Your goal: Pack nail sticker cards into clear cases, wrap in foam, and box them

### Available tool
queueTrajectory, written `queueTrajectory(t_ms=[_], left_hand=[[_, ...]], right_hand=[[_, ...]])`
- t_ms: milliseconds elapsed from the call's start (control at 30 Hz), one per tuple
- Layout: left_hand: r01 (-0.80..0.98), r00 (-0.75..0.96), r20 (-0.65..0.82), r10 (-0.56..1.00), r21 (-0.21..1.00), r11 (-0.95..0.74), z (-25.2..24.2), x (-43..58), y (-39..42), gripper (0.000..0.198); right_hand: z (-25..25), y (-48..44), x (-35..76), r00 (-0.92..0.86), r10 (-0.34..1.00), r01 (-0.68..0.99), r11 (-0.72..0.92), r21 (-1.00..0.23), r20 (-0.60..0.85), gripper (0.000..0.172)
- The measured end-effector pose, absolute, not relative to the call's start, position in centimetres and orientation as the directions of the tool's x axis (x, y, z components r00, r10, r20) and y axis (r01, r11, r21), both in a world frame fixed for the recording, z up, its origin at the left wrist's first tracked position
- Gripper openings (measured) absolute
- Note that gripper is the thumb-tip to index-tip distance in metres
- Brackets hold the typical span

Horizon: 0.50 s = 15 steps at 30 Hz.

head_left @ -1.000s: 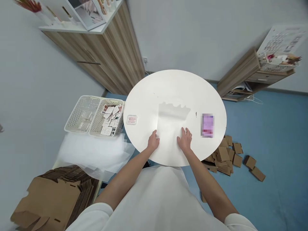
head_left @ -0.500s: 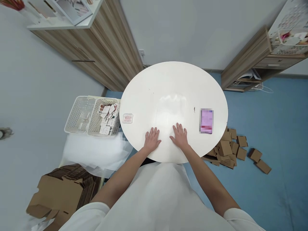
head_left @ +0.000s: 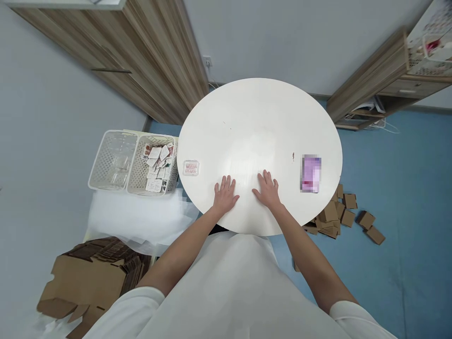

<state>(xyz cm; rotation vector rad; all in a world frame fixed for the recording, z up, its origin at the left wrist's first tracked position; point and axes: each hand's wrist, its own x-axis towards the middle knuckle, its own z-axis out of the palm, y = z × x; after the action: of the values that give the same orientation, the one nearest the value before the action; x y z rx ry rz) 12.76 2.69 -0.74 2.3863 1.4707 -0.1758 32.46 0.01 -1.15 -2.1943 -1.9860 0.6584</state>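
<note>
My left hand lies flat on the white round table, fingers spread and holding nothing. My right hand rests palm down a little to the right of it, its fingers apart too. Left of my left hand, near the table's left edge, sits a small clear plastic case with pinkish contents that I cannot make out. Over on the right part of the tabletop is a flat purple rectangular item, blurred by pixelation. Neither hand touches these things.
Beside the table at left stand a white basket with clear containers and a basket of small cards. White sheets and stacked flat cardboard lie below. Small brown boxes are heaped on the floor at right. Wooden cabinets stand behind.
The camera view has tilted down and shifted slightly, so the table appears larger and a bit higher. Both hands stay flat on the table, with no clear movement across it.
</note>
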Motion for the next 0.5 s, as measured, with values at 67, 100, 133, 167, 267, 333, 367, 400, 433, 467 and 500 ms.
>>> queueTrajectory(t_ms=[67, 100, 133, 167, 267, 333, 367, 400, 433, 467, 500], left_hand=[[0.886, 0.450, -0.245, 0.859, 0.245, -0.394, -0.7, 11.8, 2.5, 0.062], [0.889, 0.435, -0.231, 0.870, 0.261, -0.375, -0.7, 11.1, 2.5, 0.062], [0.895, 0.410, -0.217, 0.886, 0.280, -0.346, -0.7, 10.1, 2.6, 0.063], [0.903, 0.375, -0.205, 0.904, 0.301, -0.306, -0.7, 9.0, 2.8, 0.063], [0.909, 0.226, -0.174, 0.959, 0.390, -0.144, -0.8, 4.8, 4.0, 0.065], [0.881, 0.127, -0.162, 0.979, 0.472, -0.036, -0.9, 1.9, 5.4, 0.067], [0.856, 0.082, -0.160, 0.984, 0.517, 0.013, -0.9, 0.6, 6.2, 0.068], [0.824, 0.039, -0.163, 0.986, 0.563, 0.060, -1.0, -0.5, 7.0, 0.068], [0.787, 0.002, -0.171, 0.985, 0.608, 0.105, -1.0, -1.4, 7.8, 0.067], [0.744, -0.032, -0.187, 0.982, 0.651, 0.148, -1.1, -2.2, 8.7, 0.065], [0.699, -0.056, -0.211, 0.976, 0.690, 0.189, -1.2, -2.7, 9.4, 0.063]], right_hand=[[-0.6, -0.2, 31.1, 0.080, 0.977, 0.908, -0.153, -0.391, -0.195, 0.058], [-0.3, -0.3, 30.2, 0.085, 0.981, 0.898, -0.152, -0.413, -0.175, 0.056], [0.0, -0.2, 29.2, 0.081, 0.984, 0.885, -0.145, -0.441, -0.161, 0.055], [0.3, 0.0, 28.1, 0.069, 0.985, 0.869, -0.136, -0.477, -0.156, 0.055], [0.8, 1.0, 24.4, 0.016, 0.981, 0.782, -0.134, -0.609, -0.195, 0.054], [0.9, 2.0, 21.8, -0.012, 0.966, 0.697, -0.178, -0.694, -0.260, 0.053], [1.0, 2.5, 20.6, -0.025, 0.954, 0.650, -0.212, -0.730, -0.299, 0.053], [1.0, 3.1, 19.4, -0.036, 0.940, 0.601, -0.252, -0.758, -0.340, 0.052], [1.0, 3.7, 18.3, -0.046, 0.924, 0.554, -0.293, -0.779, -0.380, 0.052], [1.1, 4.2, 17.3, -0.052, 0.909, 0.510, -0.333, -0.793, -0.415, 0.052], [1.1, 4.8, 16.4, -0.057, 0.895, 0.470, -0.367, -0.802, -0.443, 0.053]])
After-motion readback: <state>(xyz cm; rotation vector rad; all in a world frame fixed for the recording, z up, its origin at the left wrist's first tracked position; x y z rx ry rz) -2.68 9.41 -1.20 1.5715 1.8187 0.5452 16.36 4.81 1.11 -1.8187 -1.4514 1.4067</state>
